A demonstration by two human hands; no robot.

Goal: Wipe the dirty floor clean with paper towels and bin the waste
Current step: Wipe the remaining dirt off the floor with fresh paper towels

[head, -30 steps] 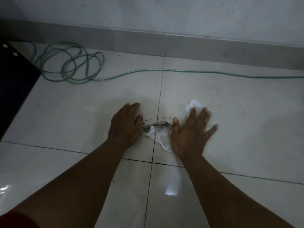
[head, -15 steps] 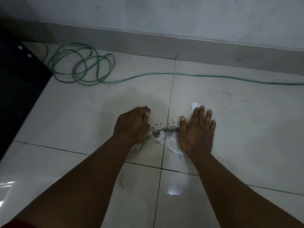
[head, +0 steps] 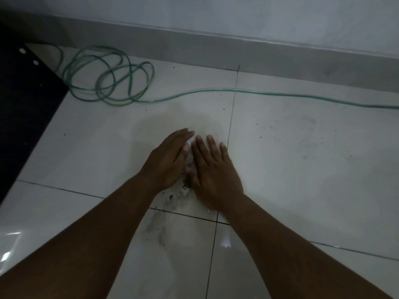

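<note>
A thin green hose point(head: 112, 83) lies coiled in loose loops on the tiles beyond the hands and off to their left, with one long strand running rightward past the hands' far side to the frame's edge. A black panel point(head: 23, 100) with small pale round dots sits far left. A grey skirting strip point(head: 216, 50) meets the pale wall point(head: 237, 14) beyond.

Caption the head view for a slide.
Both hands, left hand and right hand, press together over a paper towel, gathering dirt on the tiled floor.
</note>
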